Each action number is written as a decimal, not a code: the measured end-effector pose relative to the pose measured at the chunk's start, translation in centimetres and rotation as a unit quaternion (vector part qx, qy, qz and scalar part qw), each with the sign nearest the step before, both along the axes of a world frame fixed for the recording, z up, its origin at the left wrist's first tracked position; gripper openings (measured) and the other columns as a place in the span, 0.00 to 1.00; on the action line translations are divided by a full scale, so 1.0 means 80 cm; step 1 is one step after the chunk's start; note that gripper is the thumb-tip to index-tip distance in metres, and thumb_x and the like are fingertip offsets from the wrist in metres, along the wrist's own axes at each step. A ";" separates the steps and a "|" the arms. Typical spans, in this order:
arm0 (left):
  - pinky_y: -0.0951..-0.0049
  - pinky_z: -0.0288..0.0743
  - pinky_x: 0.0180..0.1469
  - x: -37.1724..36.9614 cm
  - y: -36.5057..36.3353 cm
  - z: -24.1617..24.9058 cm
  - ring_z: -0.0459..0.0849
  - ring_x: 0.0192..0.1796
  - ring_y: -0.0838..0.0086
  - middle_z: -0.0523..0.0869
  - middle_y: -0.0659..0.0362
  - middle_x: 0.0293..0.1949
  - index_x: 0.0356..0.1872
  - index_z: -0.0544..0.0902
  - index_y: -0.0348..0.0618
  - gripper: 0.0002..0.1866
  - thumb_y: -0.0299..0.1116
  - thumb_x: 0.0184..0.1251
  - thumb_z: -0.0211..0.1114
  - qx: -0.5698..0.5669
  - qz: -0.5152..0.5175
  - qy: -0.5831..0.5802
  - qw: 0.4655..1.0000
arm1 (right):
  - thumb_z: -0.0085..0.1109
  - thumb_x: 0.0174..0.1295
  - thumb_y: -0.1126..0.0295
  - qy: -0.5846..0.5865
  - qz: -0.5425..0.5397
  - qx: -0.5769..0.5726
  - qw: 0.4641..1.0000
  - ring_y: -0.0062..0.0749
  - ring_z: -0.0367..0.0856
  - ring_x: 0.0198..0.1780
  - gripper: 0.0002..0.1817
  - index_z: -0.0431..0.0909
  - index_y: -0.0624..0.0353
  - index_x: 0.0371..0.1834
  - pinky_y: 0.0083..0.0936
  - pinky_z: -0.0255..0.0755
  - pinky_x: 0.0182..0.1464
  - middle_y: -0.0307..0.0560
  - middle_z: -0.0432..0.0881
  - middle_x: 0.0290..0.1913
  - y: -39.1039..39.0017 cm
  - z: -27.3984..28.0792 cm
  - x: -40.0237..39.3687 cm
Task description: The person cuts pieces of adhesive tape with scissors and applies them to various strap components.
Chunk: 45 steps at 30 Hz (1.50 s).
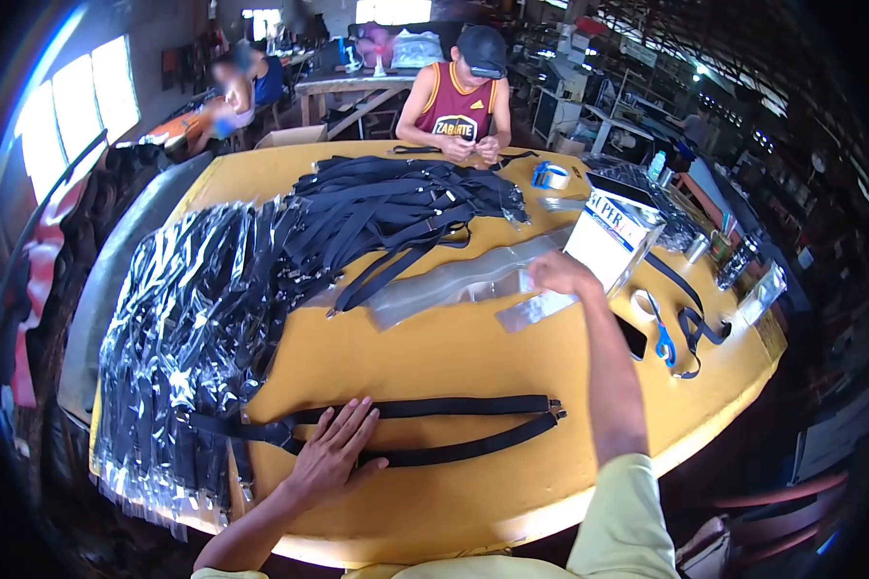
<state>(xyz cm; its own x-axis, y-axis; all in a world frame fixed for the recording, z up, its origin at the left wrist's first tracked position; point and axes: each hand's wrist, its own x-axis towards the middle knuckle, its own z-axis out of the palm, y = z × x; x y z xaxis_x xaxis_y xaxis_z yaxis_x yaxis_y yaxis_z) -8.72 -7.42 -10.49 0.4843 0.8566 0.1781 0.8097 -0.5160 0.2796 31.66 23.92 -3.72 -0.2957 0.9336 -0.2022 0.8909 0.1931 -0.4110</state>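
Note:
A pair of black suspenders (463, 405) lies stretched across the yellow table, its two straps running right to metal clips. My left hand (338, 444) rests flat on them near the join, fingers extended. Farther out, my right hand (562, 274) has its fingers bent down and pinched at the edge of a clear plastic sleeve (539, 313); the fingertips are partly hidden. More clear sleeves (454, 282) lie in a layer just to its left. Beside that hand stands a white box (608, 236) with printed lettering.
Plastic-wrapped suspenders (183, 347) cover the table's left side, and loose black suspenders (386, 207) are heaped behind. Blue scissors (664, 343), a phone (631, 340) and a tape roll (643, 305) lie right. Across the table, a person (459, 106) handles a strap.

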 end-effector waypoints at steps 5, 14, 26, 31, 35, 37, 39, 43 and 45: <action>0.49 0.57 0.74 0.004 -0.002 0.027 0.66 0.74 0.52 0.68 0.45 0.72 0.70 0.68 0.38 0.34 0.46 0.69 0.64 0.062 -0.023 -0.079 0.995 | 0.59 0.55 0.71 0.112 -0.249 0.290 0.917 0.47 0.86 0.46 0.12 0.84 0.56 0.42 0.40 0.78 0.51 0.52 0.88 0.40 0.018 -0.077 -0.049; 0.56 0.82 0.48 0.082 -0.027 0.196 0.85 0.47 0.52 0.84 0.46 0.49 0.47 0.83 0.43 0.12 0.32 0.63 0.67 0.014 -0.333 -0.501 0.799 | 0.63 0.59 0.69 0.141 -0.126 0.285 0.940 0.46 0.86 0.47 0.12 0.82 0.60 0.45 0.39 0.79 0.51 0.53 0.87 0.41 -0.024 -0.088 -0.132; 0.61 0.80 0.51 0.177 -0.008 0.212 0.82 0.52 0.56 0.81 0.45 0.49 0.46 0.83 0.53 0.13 0.18 0.70 0.60 -0.101 -0.429 -0.668 0.600 | 0.63 0.61 0.53 0.087 -0.053 0.339 0.935 0.43 0.76 0.60 0.23 0.80 0.56 0.54 0.43 0.70 0.60 0.46 0.82 0.53 -0.052 -0.114 -0.202; 0.61 0.80 0.52 0.214 -0.001 0.230 0.83 0.50 0.56 0.80 0.44 0.49 0.48 0.82 0.53 0.14 0.18 0.69 0.60 -0.030 -0.385 -0.662 0.642 | 0.62 0.60 0.63 0.094 -0.038 0.327 0.940 0.41 0.79 0.54 0.16 0.81 0.53 0.50 0.42 0.71 0.56 0.44 0.85 0.48 -0.038 -0.134 -0.206; 0.60 0.80 0.57 0.200 -0.030 0.237 0.83 0.52 0.54 0.80 0.40 0.52 0.57 0.77 0.52 0.14 0.25 0.74 0.58 0.041 -0.261 -0.584 0.768 | 0.61 0.59 0.70 0.146 -0.052 0.369 0.917 0.43 0.83 0.44 0.10 0.82 0.52 0.45 0.43 0.74 0.50 0.46 0.87 0.37 -0.032 -0.136 -0.203; 0.60 0.81 0.51 0.186 0.009 0.213 0.84 0.47 0.55 0.81 0.43 0.49 0.49 0.80 0.48 0.10 0.28 0.69 0.62 0.178 -0.298 -0.525 0.777 | 0.60 0.60 0.70 0.160 -0.066 0.366 0.914 0.44 0.84 0.42 0.11 0.83 0.53 0.45 0.43 0.75 0.49 0.47 0.88 0.36 -0.038 -0.130 -0.203; 0.57 0.81 0.48 0.162 0.038 0.193 0.85 0.44 0.55 0.84 0.44 0.46 0.41 0.84 0.40 0.07 0.27 0.63 0.64 0.299 -0.303 -0.479 0.768 | 0.58 0.62 0.71 0.283 -0.087 0.301 0.907 0.47 0.87 0.39 0.14 0.83 0.55 0.50 0.42 0.76 0.51 0.50 0.89 0.37 -0.041 -0.096 -0.202; 0.64 0.77 0.50 0.096 0.084 0.209 0.84 0.45 0.61 0.85 0.47 0.44 0.43 0.83 0.36 0.09 0.25 0.63 0.62 0.358 -0.051 -0.390 0.847 | 0.61 0.63 0.72 0.423 -0.045 0.271 0.863 0.37 0.89 0.37 0.16 0.81 0.60 0.54 0.30 0.80 0.43 0.53 0.89 0.37 -0.068 -0.006 -0.197; 0.70 0.75 0.51 0.081 0.119 0.200 0.82 0.46 0.68 0.84 0.50 0.44 0.49 0.82 0.35 0.12 0.30 0.68 0.63 0.289 0.086 -0.435 0.849 | 0.62 0.64 0.71 0.492 -0.017 0.249 0.834 0.29 0.87 0.36 0.16 0.80 0.60 0.54 0.26 0.79 0.42 0.50 0.89 0.36 -0.079 0.018 -0.200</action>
